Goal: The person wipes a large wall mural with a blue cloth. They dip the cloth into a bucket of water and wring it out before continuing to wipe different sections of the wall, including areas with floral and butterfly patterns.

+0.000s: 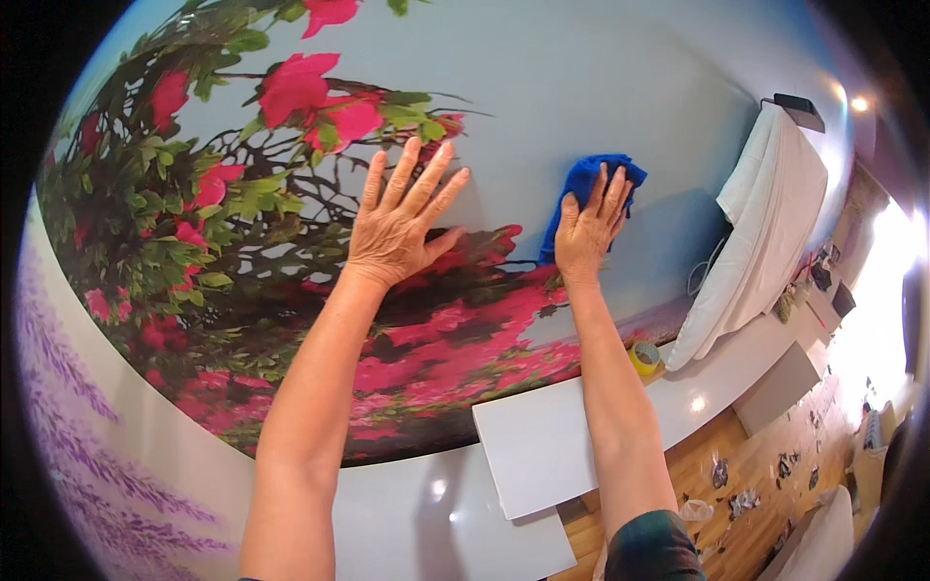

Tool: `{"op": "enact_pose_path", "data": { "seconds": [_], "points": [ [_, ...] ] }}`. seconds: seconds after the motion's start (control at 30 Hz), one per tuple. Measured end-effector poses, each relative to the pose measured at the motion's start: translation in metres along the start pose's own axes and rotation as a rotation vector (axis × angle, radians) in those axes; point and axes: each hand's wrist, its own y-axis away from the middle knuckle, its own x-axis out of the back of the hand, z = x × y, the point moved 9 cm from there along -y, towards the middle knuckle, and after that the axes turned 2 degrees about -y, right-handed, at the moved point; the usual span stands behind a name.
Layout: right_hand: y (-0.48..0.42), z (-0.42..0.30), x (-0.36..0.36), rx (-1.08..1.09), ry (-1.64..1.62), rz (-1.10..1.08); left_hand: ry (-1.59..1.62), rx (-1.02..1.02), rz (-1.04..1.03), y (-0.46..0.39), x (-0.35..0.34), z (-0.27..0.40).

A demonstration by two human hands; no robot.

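Note:
A mural (436, 341) of pink flowers, green leaves and pale sky covers the wall before me. My left hand (403, 218) rests flat against it with fingers spread and holds nothing. Further right, my right hand (592, 225) presses a blue cloth (581, 181) to the grey-blue part of the mural. The cloth is bunched under the palm and fingers, and its edges show above and to the left of them.
Below the mural runs a glossy white cabinet top (392, 516) with a raised white panel (534, 454). A tape roll (644, 357) sits near a white cloth cover (770, 189) draped over something tall. Scraps litter the wooden floor (716, 465). Purple-flowered wallpaper (109, 479) lines the left.

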Motion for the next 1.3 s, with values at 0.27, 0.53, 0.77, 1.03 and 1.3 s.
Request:
{"op": "enact_pose_path", "data": {
  "seconds": [0.27, 0.53, 0.77, 1.03, 1.3],
  "points": [
    [0.082, 0.076, 0.005, -0.135, -0.075, 0.006, -0.139, -0.025, -0.025, -0.001, -0.001, 0.005],
    [-0.006, 0.057, 0.014, 0.142, -0.066, -0.075, -0.061, 0.057, 0.002, -0.029, 0.0, 0.062],
    [-0.001, 0.148, 0.021, -0.109, -0.042, -0.016, 0.053, -0.008, -0.122, -0.1, -0.048, 0.141],
    [0.08, 0.145, 0.011, 0.05, -0.059, -0.158, -0.097, 0.003, -0.094, -0.091, -0.086, 0.15],
    [-0.044, 0.18, 0.031, 0.178, 0.004, 0.018, -0.095, 0.009, -0.045, -0.091, -0.083, 0.151]
  ]
}}
